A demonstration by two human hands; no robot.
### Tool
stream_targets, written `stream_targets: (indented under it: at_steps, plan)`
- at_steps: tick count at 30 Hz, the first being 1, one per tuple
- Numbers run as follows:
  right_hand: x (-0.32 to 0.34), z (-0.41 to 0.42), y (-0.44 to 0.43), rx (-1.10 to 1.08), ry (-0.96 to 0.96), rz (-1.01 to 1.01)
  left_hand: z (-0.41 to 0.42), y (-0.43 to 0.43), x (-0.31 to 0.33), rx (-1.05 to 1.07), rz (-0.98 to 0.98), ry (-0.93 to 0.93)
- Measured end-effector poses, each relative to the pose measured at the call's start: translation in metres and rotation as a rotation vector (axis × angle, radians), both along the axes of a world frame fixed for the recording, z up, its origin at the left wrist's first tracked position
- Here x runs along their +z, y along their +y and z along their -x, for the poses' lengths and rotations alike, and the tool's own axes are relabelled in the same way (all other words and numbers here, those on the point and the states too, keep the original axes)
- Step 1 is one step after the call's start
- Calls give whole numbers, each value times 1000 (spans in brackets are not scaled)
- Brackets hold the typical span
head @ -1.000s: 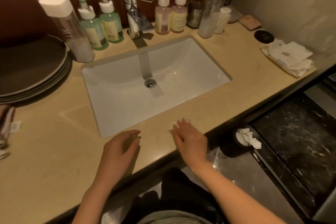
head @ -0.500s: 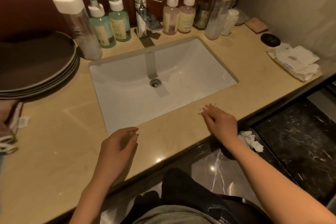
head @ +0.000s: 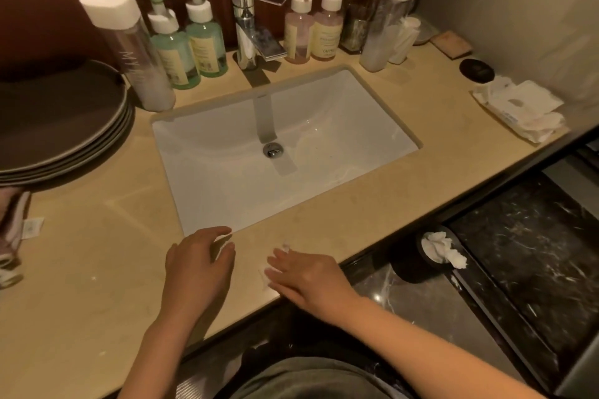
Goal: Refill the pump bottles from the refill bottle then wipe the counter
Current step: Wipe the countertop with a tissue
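Along the counter's [head: 372, 204] front edge, the right hand [head: 311, 278] presses flat on a wipe [head: 264, 274]; the left hand [head: 197, 266] rests loosely curled, empty. Pump bottles [head: 191, 42] stand at the back edge. A hurried sweep could push the wipe over the edge.

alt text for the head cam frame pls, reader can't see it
A person's right hand presses a white tissue flat on the beige counter at its front edge, with the left hand resting beside it in front of the white sink. Two green pump bottles and two pink pump bottles flank the chrome faucet, with a tall white-capped bottle at each end.
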State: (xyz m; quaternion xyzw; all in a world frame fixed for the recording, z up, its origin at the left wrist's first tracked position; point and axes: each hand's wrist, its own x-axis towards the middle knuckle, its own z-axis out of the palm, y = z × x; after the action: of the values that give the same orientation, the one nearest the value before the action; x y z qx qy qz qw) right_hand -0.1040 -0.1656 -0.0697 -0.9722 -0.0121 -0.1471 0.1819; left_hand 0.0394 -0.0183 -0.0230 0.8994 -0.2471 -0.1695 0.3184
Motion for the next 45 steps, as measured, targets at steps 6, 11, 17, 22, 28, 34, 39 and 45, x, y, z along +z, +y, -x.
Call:
stream_targets:
  at_steps: [6,11,17,22,28,34,39,45]
  plan:
    - [13,55,-94,-161,100,-103,-1,-5,1,-17,-103,48]
    - [21,64,-160,-758,56,-159,1,-1,2,-34,-125,86]
    - [20,0,-116,-1063,86,-96,1,-1,2,-9,-106,57]
    - [12,-25,-40,-713,112,-109,-4,2,-8,16,-92,17]
    - [-1,-1,-10,-144,4,-38,-5,4,-13,49,-51,2]
    - [6,17,-66,-114,42,-34,-11,9,-16,86,-36,-8]
    - [13,8,-109,-536,28,-103,-8,13,-17,93,-9,-1]
    - [14,-37,-54,-591,46,-145,0,23,-19,111,74,-24]
